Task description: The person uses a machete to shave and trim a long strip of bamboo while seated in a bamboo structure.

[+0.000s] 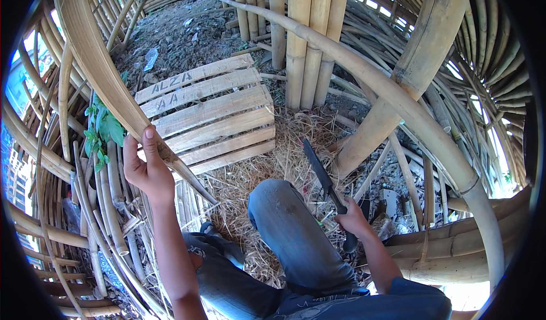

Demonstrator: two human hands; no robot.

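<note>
My left hand [150, 169] is closed around a long split bamboo piece [99, 58], thumb on its face and fingers behind. The piece slants from the upper left down to a pointed end close to my knee. In my right hand [354, 220] is the handle of a machete [319, 166]. Its dark blade points up and away, apart from the bamboo, over ground strewn with shavings. Beyond my left hand stands a slatted wooden crate [207, 105] with dark lettering on its slats.
Thick upright bamboo poles [301, 47] rise beyond the crate. A slanting bamboo post [398, 87] and a long curved pole [364, 72] cross at the right. Dry shavings [239, 186] cover the ground around my jeans-clad knee. Stacked bamboo [114, 206] lines the left, beside a leafy plant [105, 126].
</note>
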